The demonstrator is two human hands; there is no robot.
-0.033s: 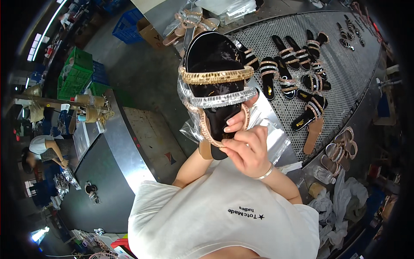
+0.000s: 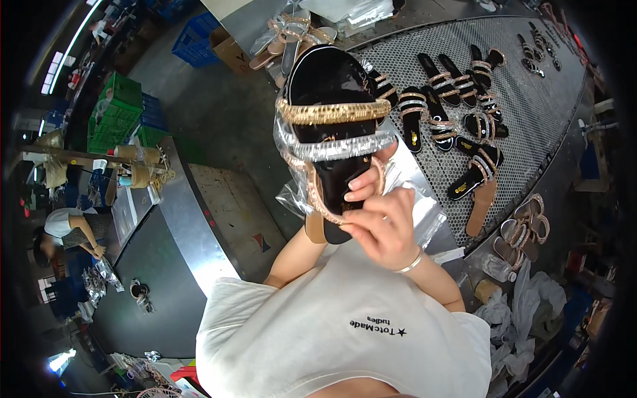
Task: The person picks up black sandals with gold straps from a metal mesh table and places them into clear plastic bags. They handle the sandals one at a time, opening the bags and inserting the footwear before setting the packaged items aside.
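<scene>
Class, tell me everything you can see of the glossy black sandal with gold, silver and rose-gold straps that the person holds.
The glossy black, round-toed sandal is held up, toe toward the picture's top. Across it run a sparkling gold strap, then a glittering silver strap; a beaded-looking rose-gold strap loops near the heel. The bare right hand pinches that loop; fingers of the bare left hand curl over the right edge. Clear crinkled plastic film shows at its left side.

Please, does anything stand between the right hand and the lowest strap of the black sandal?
Nothing visible does: the right hand already pinches the rose-gold strap of the black sandal. Clear plastic sticks out at the sandal's left side, but I see none under those fingertips.
</scene>
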